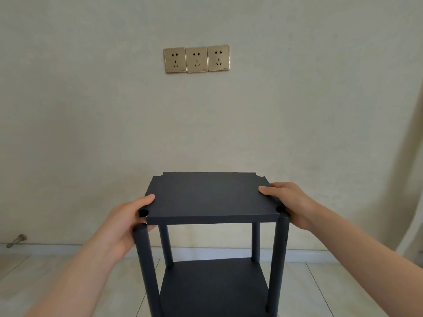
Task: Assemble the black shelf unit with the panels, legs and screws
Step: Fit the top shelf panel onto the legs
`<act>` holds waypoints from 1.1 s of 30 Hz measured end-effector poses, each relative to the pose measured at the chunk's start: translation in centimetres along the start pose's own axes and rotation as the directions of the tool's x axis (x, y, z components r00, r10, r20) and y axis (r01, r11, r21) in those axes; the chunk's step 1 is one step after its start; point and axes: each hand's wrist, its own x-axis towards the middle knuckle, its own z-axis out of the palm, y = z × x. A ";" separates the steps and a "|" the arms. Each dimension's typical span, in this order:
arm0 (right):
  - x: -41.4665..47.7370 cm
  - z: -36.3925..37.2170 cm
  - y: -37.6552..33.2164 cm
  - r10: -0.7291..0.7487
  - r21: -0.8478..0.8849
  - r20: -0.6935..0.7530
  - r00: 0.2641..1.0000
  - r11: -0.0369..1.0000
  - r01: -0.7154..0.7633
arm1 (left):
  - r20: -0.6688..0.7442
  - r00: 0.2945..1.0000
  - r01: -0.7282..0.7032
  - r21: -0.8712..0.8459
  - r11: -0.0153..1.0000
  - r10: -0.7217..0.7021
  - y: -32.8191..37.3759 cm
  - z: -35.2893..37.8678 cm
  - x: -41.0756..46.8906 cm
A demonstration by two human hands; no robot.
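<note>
A black shelf unit stands in front of me on the floor. Its top panel [210, 197] has notched corners and sits level above several round black legs, with the front left leg [146, 266] and the front right leg [278, 259] nearest me. A lower panel [215, 287] joins the legs below. My left hand [124, 227] grips the top panel's left edge, thumb on top. My right hand [290, 202] grips the right edge the same way. The front left corner notch sits slightly off its leg top.
A pale wall rises behind the unit with three gold wall sockets [196, 59]. A baseboard runs along a tiled floor [320, 289]. A metal door stop [17, 240] sticks out at the lower left. A light curtain [412, 191] hangs at the right.
</note>
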 end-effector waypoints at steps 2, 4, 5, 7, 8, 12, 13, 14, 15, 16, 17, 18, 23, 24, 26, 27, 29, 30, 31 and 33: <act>0.0 0.0 0.2 0.008 0.020 0.005 1.000 1.000 -0.008 | -0.006 1.000 0.013 -0.022 1.000 -0.013 -0.4 -0.1 0.0; 0.0 0.0 0.3 0.008 0.034 0.018 1.000 0.999 -0.009 | -0.015 1.000 0.020 -0.035 0.999 -0.021 -0.8 -0.2 0.0; 0.0 0.0 0.4 0.007 0.035 0.024 1.000 0.999 -0.008 | -0.016 1.000 0.019 -0.034 0.999 -0.020 -1.0 -0.3 0.0; 0.0 0.1 0.4 0.007 0.033 0.028 1.000 0.999 -0.008 | -0.014 1.000 0.013 -0.025 1.000 -0.014 -1.3 -0.4 0.0; 0.0 0.1 0.4 0.008 0.031 0.027 1.000 0.999 -0.008 | -0.015 1.000 0.010 -0.018 1.000 -0.010 -1.4 -0.5 0.0; 0.1 0.3 0.3 0.012 0.011 0.025 1.000 1.000 -0.012 | -0.025 1.000 0.009 0.013 1.000 -0.009 -1.7 -0.8 -0.1; 0.1 0.3 0.3 0.013 0.004 0.024 1.000 1.000 -0.013 | -0.025 1.000 0.012 0.017 1.000 -0.012 -1.7 -0.8 -0.1; 0.1 0.4 0.3 0.016 -0.003 0.023 1.000 1.000 -0.016 | -0.023 1.000 0.018 0.020 1.000 -0.018 -1.8 -0.9 -0.1; 0.2 0.5 0.4 0.020 -0.009 0.023 1.000 1.000 -0.020 | -0.022 0.999 0.024 0.021 1.000 -0.023 -1.8 -0.9 -0.1; 0.2 0.5 0.4 0.024 -0.013 0.023 0.999 1.000 -0.024 | -0.022 0.999 0.028 0.019 0.999 -0.027 -1.8 -0.9 -0.2; 0.3 0.5 0.5 0.027 -0.015 0.022 0.999 1.000 -0.027 | -0.024 0.999 0.029 0.016 0.999 -0.029 -1.8 -0.9 -0.2; 0.3 0.4 0.6 0.030 -0.017 0.020 0.999 0.999 -0.030 | -0.025 0.999 0.031 0.011 0.999 -0.031 -1.8 -0.9 -0.2; 0.6 0.3 0.7 0.050 -0.032 0.020 0.999 0.998 -0.049 | -0.020 0.999 0.037 -0.023 0.999 -0.037 -1.7 -0.7 -0.2; 0.6 0.3 0.6 0.056 -0.036 0.018 0.998 0.998 -0.055 | -0.017 0.999 0.039 -0.041 0.998 -0.040 -1.7 -0.6 -0.2; 0.8 0.3 0.4 0.072 -0.036 0.006 0.997 0.997 -0.072 | -0.007 0.999 0.046 -0.081 0.996 -0.047 -1.5 -0.5 -0.1; 0.8 0.3 0.4 0.079 -0.033 0.001 0.997 0.996 -0.079 | -0.005 0.999 0.048 -0.094 0.994 -0.048 -1.5 -0.4 0.0; 0.9 0.3 0.4 0.093 -0.036 -0.003 0.996 0.995 -0.093 | -0.013 0.999 0.051 -0.098 0.994 -0.053 -1.4 -0.2 0.0; 0.9 0.3 0.4 0.100 -0.039 -0.001 0.995 0.994 -0.100 | -0.021 0.998 0.055 -0.095 0.994 -0.057 -1.3 -0.1 0.1; 0.9 0.2 0.5 0.105 -0.040 -0.001 0.994 0.994 -0.105 | -0.029 0.998 0.058 -0.088 0.994 -0.061 -1.3 0.0 0.1; 1.1 0.1 0.7 0.113 -0.042 -0.010 0.994 0.993 -0.114 | -0.034 0.997 0.071 -0.070 0.995 -0.073 -1.2 0.0 0.2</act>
